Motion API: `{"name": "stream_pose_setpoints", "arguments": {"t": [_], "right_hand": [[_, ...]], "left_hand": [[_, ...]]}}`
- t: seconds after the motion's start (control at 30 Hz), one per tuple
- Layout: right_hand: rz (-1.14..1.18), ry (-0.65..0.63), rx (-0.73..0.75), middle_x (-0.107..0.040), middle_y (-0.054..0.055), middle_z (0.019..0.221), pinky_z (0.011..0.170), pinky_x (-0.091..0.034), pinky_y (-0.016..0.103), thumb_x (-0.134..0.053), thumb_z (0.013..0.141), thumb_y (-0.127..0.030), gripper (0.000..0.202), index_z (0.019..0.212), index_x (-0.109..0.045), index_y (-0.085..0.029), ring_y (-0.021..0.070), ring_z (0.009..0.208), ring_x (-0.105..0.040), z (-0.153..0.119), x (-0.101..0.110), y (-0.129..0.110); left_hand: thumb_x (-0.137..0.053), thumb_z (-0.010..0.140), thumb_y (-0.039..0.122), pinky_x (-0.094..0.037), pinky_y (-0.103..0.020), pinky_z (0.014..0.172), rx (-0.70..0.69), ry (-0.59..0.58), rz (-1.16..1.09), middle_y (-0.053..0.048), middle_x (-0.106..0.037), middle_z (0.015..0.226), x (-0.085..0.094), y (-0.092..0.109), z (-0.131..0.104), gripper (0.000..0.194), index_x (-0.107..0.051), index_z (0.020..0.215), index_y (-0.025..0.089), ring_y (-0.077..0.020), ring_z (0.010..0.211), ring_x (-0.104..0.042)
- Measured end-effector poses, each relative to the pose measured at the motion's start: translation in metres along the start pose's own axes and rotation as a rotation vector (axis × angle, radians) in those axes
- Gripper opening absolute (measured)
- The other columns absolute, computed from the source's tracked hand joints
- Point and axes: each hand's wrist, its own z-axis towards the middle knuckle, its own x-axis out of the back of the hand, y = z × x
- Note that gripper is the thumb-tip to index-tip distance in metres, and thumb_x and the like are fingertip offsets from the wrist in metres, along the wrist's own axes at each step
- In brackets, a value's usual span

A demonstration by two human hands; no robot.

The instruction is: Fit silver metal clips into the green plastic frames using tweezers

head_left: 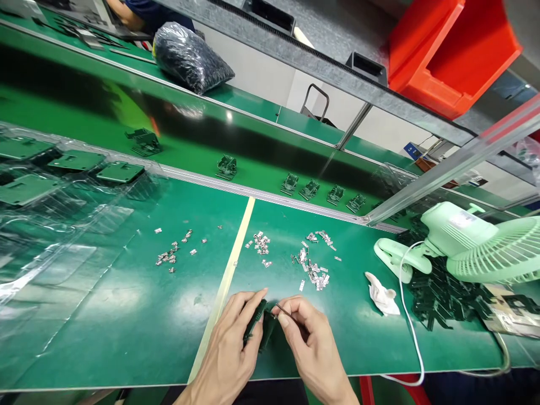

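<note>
Near the front edge of the green table, my left hand (231, 340) is closed around a dark plastic part (255, 322), whose far side is partly hidden by my fingers. My right hand (311, 336) is pressed up beside it, thumb and forefinger pinched on a thin dark strip or rod (285, 311). Its tip meets the plastic part near a small shiny spot; the exact kind of the thin piece cannot be made out. Beyond my hands lie small metal clips (261, 244) and a looser pile of flat metal pieces (314, 273).
More metal pieces (167, 256) lie left of a yellow tape line (228, 275). Clear plastic trays (84, 219) hold green parts at left. Dark assemblies (310, 189) stand along the green strip behind. A light green fan (459, 239), white tissue (382, 294) and black parts (442, 295) are at right.
</note>
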Motion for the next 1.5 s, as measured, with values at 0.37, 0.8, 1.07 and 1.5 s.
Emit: {"name": "stream_pose_setpoints", "arguments": {"t": [0.37, 0.8, 1.07, 1.5], "right_hand": [[-0.209, 0.018, 0.052, -0.059, -0.002, 0.088, 0.066, -0.039, 0.027, -0.05, 0.105, -0.027, 0.016, 0.09, -0.056, -0.024, 0.0131, 0.068, -0.051, 0.001, -0.003, 0.002], [-0.364, 0.294, -0.03, -0.058, -0.003, 0.059, 0.051, -0.039, 0.025, -0.052, 0.101, -0.037, 0.024, 0.084, -0.06, -0.022, 0.0129, 0.047, -0.049, -0.013, -0.028, 0.024], [-0.112, 0.171, -0.179, -0.051, -0.005, 0.06, 0.05, -0.03, 0.024, -0.057, 0.098, -0.043, 0.029, 0.082, -0.062, -0.019, 0.0107, 0.051, -0.039, -0.008, -0.012, 0.018], [-0.008, 0.226, -0.196, -0.051, -0.005, 0.064, 0.052, -0.03, 0.024, -0.062, 0.094, -0.039, 0.026, 0.077, -0.055, -0.02, 0.0102, 0.055, -0.034, -0.014, -0.015, 0.031]], "left_hand": [[-0.049, 0.102, 0.015, -0.06, -0.036, 0.088, -0.022, -0.069, -0.03, -0.005, -0.064, 0.113, 0.007, 0.01, 0.005, 0.053, -0.05, 0.152, 0.034, -0.0212, 0.105, -0.064], [-0.047, 0.101, 0.014, -0.062, -0.041, 0.082, -0.064, -0.043, 0.036, -0.013, -0.071, 0.109, 0.002, 0.022, 0.007, 0.045, -0.059, 0.144, 0.016, -0.0256, 0.099, -0.064], [-0.046, 0.1, 0.009, -0.061, -0.042, 0.083, -0.1, -0.075, 0.046, -0.011, -0.069, 0.111, 0.002, 0.027, 0.008, 0.054, -0.05, 0.153, 0.021, -0.026, 0.101, -0.062], [-0.05, 0.098, 0.015, -0.06, -0.049, 0.091, -0.225, -0.252, 0.144, -0.013, -0.065, 0.119, 0.014, 0.026, 0.009, 0.068, -0.032, 0.163, 0.022, -0.0296, 0.108, -0.06]]}}
